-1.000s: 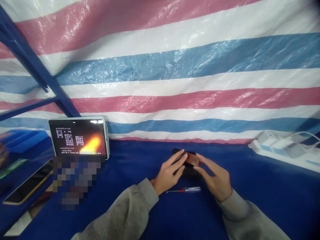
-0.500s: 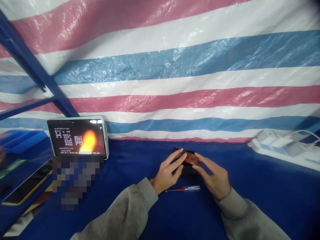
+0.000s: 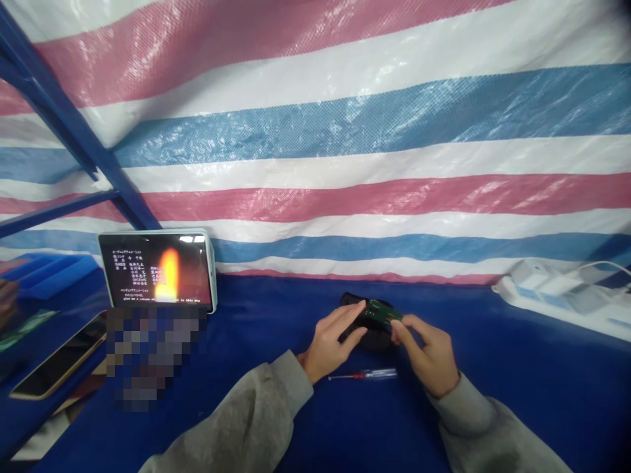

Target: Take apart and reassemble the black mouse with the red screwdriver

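A small green circuit board (image 3: 381, 311) lies at an angle over a black rounded casing (image 3: 377, 340) on the blue table. My right hand (image 3: 430, 355) pinches the board's right end between thumb and fingers. Curled around the left side of the casing is my left hand (image 3: 331, 338), its fingertips by the board's left end. How far the board sits inside the casing is hard to make out. A screwdriver (image 3: 378, 374) with a clear and red handle lies just below the casing, its tip pointing left.
A tablet (image 3: 158, 270) playing a video stands at the back left. Beside it are a phone (image 3: 62, 355) and a blue tray (image 3: 56, 272), with a blurred hand (image 3: 7, 303) of another person at the left edge. A white power strip (image 3: 566, 302) lies at the right.
The board's brown face showed before; now its green face is up. My right hand has shifted its grip to the board's right end, while my left hand stays by the casing.
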A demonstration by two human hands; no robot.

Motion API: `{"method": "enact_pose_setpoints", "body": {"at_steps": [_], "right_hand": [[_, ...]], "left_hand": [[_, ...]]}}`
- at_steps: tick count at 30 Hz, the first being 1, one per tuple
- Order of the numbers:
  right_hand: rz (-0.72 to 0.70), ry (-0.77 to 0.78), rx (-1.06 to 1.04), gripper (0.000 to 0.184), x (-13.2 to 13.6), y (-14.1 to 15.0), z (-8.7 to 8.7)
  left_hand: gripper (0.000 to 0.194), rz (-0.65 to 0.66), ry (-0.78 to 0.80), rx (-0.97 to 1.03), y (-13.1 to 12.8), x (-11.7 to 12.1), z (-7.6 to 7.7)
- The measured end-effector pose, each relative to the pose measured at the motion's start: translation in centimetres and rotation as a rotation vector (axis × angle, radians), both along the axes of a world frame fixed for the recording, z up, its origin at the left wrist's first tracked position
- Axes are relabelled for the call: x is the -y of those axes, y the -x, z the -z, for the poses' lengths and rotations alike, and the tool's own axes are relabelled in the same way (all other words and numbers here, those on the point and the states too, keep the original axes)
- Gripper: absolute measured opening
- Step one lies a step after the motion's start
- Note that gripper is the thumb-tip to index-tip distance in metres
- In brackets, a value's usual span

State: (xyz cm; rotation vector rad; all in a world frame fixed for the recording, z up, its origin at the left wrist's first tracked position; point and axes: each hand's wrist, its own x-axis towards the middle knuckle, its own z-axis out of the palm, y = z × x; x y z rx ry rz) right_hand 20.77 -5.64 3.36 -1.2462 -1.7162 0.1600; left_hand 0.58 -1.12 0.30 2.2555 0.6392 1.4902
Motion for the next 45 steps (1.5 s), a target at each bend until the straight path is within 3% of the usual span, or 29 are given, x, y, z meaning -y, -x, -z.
{"method": "enact_pose_setpoints", "body": {"at_steps": [18, 25, 30, 35, 45], "right_hand": [[-0.110, 0.013, 0.017, 0.036, 0.14, 0.31, -0.23], [-0.099, 0.027, 0.014, 0.039, 0.22, 0.24, -0.34], [-0.107, 0.014, 0.017, 0.037, 0.17, 0.12, -0.35], [-0.126, 0.026, 0.027, 0.035, 0.14, 0.14, -0.38], [-0.148, 0.073, 0.045, 0.036, 0.05, -0.01, -0.09]], "left_hand": [[0.030, -0.017, 0.134, -0.078, -0.16, -0.42, -0.36], [0.030, -0.020, 0.094, -0.080, -0.04, -0.42, -0.19], [0.051, -0.027, 0.042, -0.054, -0.09, -0.39, 0.08], [0.037, -0.050, 0.056, -0.029, -0.25, -0.26, -0.08], [0.032, -0.027, 0.053, 0.009, -0.17, -0.13, -0.33]]}}
